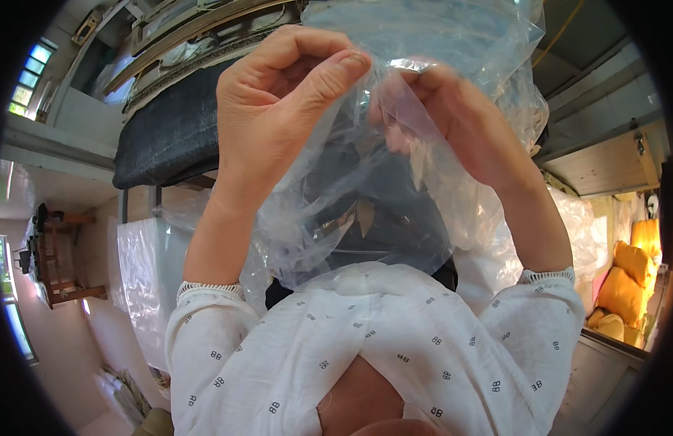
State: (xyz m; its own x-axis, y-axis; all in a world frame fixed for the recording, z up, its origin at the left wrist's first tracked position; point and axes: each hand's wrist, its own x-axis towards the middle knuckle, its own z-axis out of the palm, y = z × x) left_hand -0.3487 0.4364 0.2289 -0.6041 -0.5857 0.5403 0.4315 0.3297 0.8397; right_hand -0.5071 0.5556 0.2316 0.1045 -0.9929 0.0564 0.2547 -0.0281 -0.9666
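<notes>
1. Pinching the clear plastic bag (380, 182) between thumb and fingers, our left hand (278, 102) holds its upper edge.
2. Our right hand (453, 123) grips the same film from behind, veiled by it.
3. We hold the bag raised before our white patterned blouse (365, 349).

Yellow sacks (627, 287) (stacked) beside a dark cushion (173, 131).

I see a clear, colourless plastic bag (394, 189). The blouse (365, 349) is white with small dark printed marks and white lace cuffs. The cushion (173, 131) is dark grey. The sacks (627, 280) are yellow.
</notes>
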